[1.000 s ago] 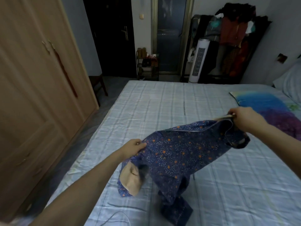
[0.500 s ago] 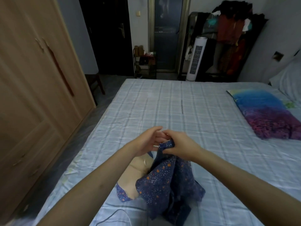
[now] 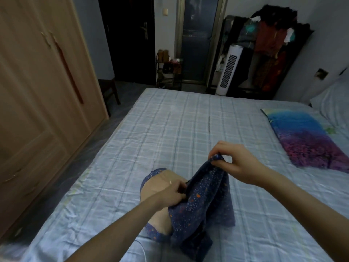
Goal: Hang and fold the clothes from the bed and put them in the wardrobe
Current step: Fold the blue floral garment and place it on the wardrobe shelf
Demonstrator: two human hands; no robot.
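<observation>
Both hands on the blue floral garment over the bed
Right hand pinches its top edge; left hand fingers curl, gripping a lower fold

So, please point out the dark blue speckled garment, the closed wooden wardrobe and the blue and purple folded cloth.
Dark blue speckled garment (image 3: 207, 197): head view, hanging middle fabric.
Closed wooden wardrobe (image 3: 37, 91): head view, door panel.
Blue and purple folded cloth (image 3: 306, 138): head view, centre.

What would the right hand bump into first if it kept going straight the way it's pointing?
The right hand, pinching the top of the blue flowered garment, points left across the bed. Beyond the cloth it holds, the way looks free over the sheet, then probably the wardrobe, though depth is unclear.
</observation>
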